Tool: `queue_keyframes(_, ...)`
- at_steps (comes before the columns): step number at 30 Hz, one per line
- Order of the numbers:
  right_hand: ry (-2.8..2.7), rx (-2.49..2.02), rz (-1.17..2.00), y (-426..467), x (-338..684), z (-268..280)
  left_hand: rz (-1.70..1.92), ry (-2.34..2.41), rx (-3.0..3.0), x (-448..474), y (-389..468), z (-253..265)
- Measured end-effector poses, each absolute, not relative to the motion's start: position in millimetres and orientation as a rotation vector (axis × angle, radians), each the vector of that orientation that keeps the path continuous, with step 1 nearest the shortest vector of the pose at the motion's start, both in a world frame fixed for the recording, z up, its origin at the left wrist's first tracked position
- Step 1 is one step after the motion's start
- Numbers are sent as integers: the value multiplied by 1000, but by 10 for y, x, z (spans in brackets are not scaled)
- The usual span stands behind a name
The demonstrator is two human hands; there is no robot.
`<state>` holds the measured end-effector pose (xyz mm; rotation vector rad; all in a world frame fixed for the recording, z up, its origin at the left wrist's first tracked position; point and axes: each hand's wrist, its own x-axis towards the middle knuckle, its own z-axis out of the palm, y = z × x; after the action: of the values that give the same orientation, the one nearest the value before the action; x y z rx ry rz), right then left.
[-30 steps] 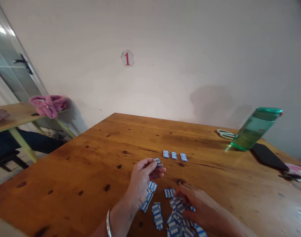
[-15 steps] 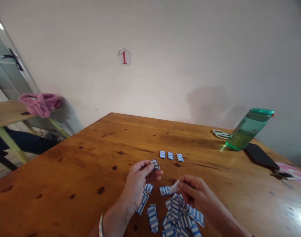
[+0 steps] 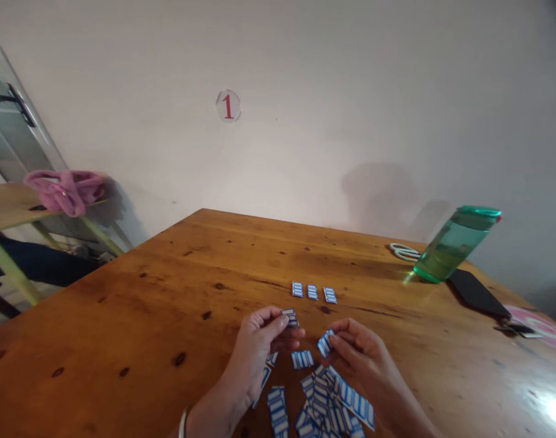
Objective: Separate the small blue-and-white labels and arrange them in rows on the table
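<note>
Between thumb and fingers, my left hand (image 3: 262, 333) pinches a small stack of blue-and-white label strips (image 3: 289, 317). My right hand (image 3: 357, 350) grips another blue-and-white label strip (image 3: 325, 344) by its edge, its printed face showing. Below the gap between the hands lies a short label strip (image 3: 302, 359) on the table. A loose pile of label strips (image 3: 326, 401) spreads beneath my right hand, partly covered by it. Three small label stacks (image 3: 311, 292) sit in a row beyond my hands. More strips (image 3: 278, 410) lie near my left wrist, some partly hidden by it.
The wooden table (image 3: 168, 292) reaches to the wall. At the right a green bottle (image 3: 458, 243) leans at an angle in view, beside a white cable (image 3: 403, 251) and a dark flat object (image 3: 476, 292). Pink cloth (image 3: 68, 190) rests on another table at far left.
The strip in my right hand has come up off the table and turned from its white back to its printed face. My left hand still holds its stack.
</note>
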<state>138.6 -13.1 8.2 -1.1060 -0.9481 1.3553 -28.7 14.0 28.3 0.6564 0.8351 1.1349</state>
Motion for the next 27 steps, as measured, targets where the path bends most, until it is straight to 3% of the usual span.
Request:
queue_keyframes(12, -1005, -1083, 1237, -65, 1422, -34, 1056, 880, 681, -243, 119, 267)
queue_keyframes(27, -744, -1127, 1344, -176, 1329, 58, 1007, 799, 818, -106, 73, 65)
